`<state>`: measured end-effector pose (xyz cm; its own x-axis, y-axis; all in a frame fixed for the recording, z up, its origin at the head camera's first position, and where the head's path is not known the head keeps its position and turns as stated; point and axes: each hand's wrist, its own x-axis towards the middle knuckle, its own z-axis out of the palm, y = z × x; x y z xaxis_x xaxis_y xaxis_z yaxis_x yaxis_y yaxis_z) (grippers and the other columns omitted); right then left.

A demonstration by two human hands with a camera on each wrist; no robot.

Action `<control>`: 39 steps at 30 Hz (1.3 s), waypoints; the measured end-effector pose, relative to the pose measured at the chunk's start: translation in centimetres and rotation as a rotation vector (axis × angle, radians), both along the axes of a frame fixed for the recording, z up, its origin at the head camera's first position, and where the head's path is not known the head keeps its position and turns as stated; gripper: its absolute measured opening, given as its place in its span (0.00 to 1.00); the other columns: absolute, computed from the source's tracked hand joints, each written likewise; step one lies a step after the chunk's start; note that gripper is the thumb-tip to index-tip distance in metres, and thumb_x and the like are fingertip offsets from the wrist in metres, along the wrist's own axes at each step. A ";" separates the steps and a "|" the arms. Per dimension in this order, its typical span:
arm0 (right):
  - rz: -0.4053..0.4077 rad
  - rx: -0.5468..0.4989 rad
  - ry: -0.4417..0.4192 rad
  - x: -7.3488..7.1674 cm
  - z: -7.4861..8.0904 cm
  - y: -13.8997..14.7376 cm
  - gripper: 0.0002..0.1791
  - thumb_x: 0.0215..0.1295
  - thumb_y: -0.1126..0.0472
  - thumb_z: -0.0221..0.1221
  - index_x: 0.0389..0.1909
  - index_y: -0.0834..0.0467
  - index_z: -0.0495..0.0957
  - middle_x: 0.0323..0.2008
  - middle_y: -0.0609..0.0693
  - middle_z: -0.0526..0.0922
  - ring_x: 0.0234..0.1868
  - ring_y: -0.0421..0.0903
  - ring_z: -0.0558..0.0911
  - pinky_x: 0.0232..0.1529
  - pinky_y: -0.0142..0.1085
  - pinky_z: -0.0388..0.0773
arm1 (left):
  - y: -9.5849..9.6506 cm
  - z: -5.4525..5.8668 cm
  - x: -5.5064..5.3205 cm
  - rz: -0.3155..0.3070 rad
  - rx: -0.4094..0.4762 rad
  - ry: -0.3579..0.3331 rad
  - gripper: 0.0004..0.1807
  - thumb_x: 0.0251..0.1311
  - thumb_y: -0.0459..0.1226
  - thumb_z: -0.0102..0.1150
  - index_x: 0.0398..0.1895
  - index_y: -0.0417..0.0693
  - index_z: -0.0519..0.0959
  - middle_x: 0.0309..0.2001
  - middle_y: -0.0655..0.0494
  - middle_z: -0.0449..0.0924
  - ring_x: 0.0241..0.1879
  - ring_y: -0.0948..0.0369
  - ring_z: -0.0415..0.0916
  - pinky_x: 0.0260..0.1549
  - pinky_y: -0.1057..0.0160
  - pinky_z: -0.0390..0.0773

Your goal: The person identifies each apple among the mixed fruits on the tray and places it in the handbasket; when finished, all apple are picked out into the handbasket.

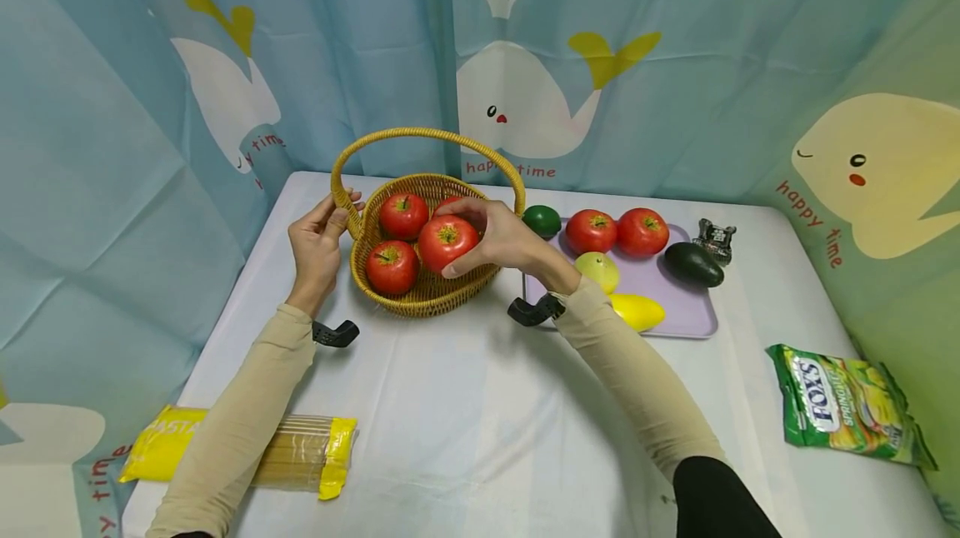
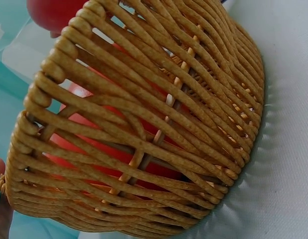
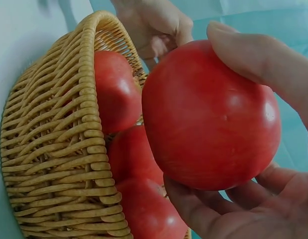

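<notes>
My right hand [image 1: 504, 236] holds a red apple [image 1: 447, 243] over the right part of a wicker basket [image 1: 427, 305], thumb and fingers spread around its sides. In the right wrist view, that apple [image 3: 211, 117] hangs just outside the basket's rim, close to the camera. Several red apples [image 1: 392, 267] lie inside the basket; one is partly covered by the right hand. My left hand [image 1: 317, 246] grips the left base of the basket's arched handle [image 1: 427, 132]. The left wrist view shows the woven wall [image 2: 144, 129], with red fruit visible through the gaps.
Right of the basket, a lilac tray [image 1: 693, 323] carries two red apples [image 1: 617, 231], a pale green fruit [image 1: 597, 271], a yellow fruit [image 1: 639, 312] and an avocado [image 1: 693, 264]. A dark green fruit [image 1: 542, 221], shiny packet [image 1: 715, 241], pasta pack [image 1: 300, 450] and green snack bag [image 1: 847, 405] lie around.
</notes>
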<state>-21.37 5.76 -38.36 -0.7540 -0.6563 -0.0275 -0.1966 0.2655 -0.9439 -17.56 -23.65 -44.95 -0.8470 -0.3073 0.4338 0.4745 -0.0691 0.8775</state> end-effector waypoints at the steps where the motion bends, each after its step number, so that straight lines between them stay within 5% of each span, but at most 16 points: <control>1: -0.003 0.001 -0.005 -0.1 -0.1 -0.1 0.42 0.43 0.62 0.85 0.64 0.53 0.79 0.61 0.49 0.83 0.60 0.49 0.82 0.65 0.46 0.83 | 0.0 0.0 0.0 0.001 0.000 0.001 0.19 0.75 0.29 0.58 0.63 0.25 0.79 0.51 0.52 0.91 0.52 0.49 0.89 0.54 0.64 0.88; 14: -0.048 0.111 -0.063 -1.5 -0.3 -1.0 0.44 0.42 0.58 0.86 0.63 0.50 0.77 0.60 0.50 0.80 0.60 0.51 0.80 0.63 0.45 0.84 | 0.0 0.1 0.0 0.004 0.010 0.002 0.19 0.75 0.28 0.58 0.63 0.24 0.79 0.49 0.57 0.91 0.49 0.54 0.90 0.52 0.67 0.88; 24: -0.005 0.159 -0.123 -2.1 -0.6 -1.8 0.41 0.40 0.62 0.86 0.57 0.55 0.75 0.57 0.53 0.81 0.58 0.51 0.80 0.62 0.41 0.82 | -0.1 0.0 0.0 -0.001 0.022 -0.002 0.17 0.75 0.28 0.58 0.62 0.32 0.83 0.54 0.35 0.88 0.51 0.52 0.90 0.54 0.64 0.88; 39: 0.032 0.240 -0.128 -2.4 -0.9 -2.4 0.40 0.37 0.58 0.87 0.54 0.54 0.78 0.55 0.52 0.81 0.58 0.50 0.79 0.61 0.42 0.81 | -0.1 0.0 -0.2 0.007 0.000 -0.002 0.17 0.75 0.28 0.58 0.63 0.29 0.82 0.52 0.43 0.90 0.50 0.54 0.90 0.54 0.65 0.88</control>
